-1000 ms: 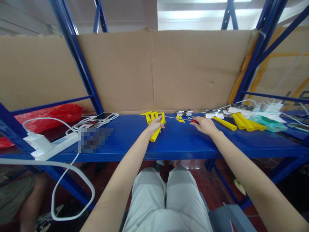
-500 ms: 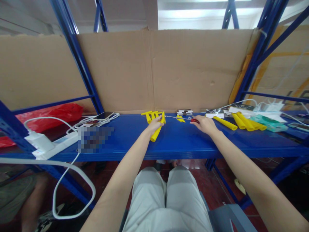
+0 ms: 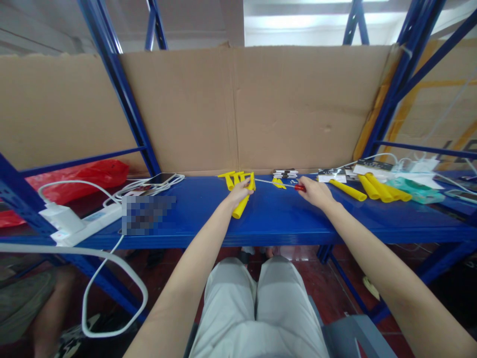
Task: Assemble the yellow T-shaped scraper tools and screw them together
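My left hand [image 3: 238,193] is closed around a yellow T-shaped plastic piece [image 3: 241,207], whose tubular handle points toward me on the blue shelf. My right hand [image 3: 315,192] grips the red handle of a screwdriver [image 3: 299,188]. Its long thin shaft runs left, and the tip meets the head of the yellow piece. Behind my left hand lie several more yellow T-shaped pieces [image 3: 230,181]. Small flat yellow parts [image 3: 278,183] rest below the shaft, in front of a stack of black-and-white packs [image 3: 285,173].
Loose yellow tubes [image 3: 348,190] lie right of my right hand, near a teal plastic bag [image 3: 417,191] and white boxes [image 3: 331,174]. On the left are a power strip [image 3: 87,226], coiled white cables [image 3: 149,185] and a red bag [image 3: 80,180]. Cardboard [image 3: 238,109] stands behind.
My right hand has shifted slightly and its fingers have turned a little on the screwdriver handle. My left hand and the yellow piece stay in place.
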`<action>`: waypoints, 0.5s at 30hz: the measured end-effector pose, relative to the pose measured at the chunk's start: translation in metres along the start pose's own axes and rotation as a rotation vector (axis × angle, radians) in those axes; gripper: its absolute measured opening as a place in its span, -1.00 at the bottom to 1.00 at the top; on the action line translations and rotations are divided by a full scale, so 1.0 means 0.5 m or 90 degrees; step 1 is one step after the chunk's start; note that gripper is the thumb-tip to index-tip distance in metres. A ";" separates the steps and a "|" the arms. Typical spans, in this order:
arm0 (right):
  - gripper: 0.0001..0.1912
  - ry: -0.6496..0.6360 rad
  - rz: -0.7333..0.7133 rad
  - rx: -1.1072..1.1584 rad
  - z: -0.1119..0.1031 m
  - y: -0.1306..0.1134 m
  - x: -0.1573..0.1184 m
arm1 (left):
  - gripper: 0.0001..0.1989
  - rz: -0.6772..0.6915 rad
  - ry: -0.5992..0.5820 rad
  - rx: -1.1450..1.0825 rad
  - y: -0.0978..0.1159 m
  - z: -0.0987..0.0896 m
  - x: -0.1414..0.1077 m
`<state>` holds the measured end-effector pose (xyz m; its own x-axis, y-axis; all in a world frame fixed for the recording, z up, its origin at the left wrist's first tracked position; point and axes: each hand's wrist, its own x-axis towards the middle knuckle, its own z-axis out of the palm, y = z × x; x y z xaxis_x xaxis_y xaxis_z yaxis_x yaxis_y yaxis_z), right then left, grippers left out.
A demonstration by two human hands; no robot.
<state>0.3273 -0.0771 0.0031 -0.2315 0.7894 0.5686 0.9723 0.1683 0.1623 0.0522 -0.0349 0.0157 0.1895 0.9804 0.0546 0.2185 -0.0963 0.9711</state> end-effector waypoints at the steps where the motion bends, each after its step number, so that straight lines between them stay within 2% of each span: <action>1: -0.80 0.009 -0.008 -0.004 -0.001 0.000 -0.001 | -0.18 0.000 -0.001 0.004 0.000 0.000 0.000; 6: -0.74 0.058 -0.048 -0.001 -0.002 0.005 -0.004 | -0.16 -0.003 -0.004 0.023 0.002 0.000 -0.002; 10: -0.65 0.046 -0.023 0.002 0.001 0.008 -0.005 | -0.17 -0.006 -0.003 0.021 0.003 0.001 -0.005; 15: -0.69 0.029 0.017 0.021 0.010 0.007 0.000 | -0.18 -0.002 0.005 0.019 0.002 0.001 -0.004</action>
<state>0.3306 -0.0735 -0.0002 -0.2053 0.7666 0.6084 0.9787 0.1672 0.1195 0.0522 -0.0372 0.0165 0.1808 0.9821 0.0528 0.2476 -0.0975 0.9640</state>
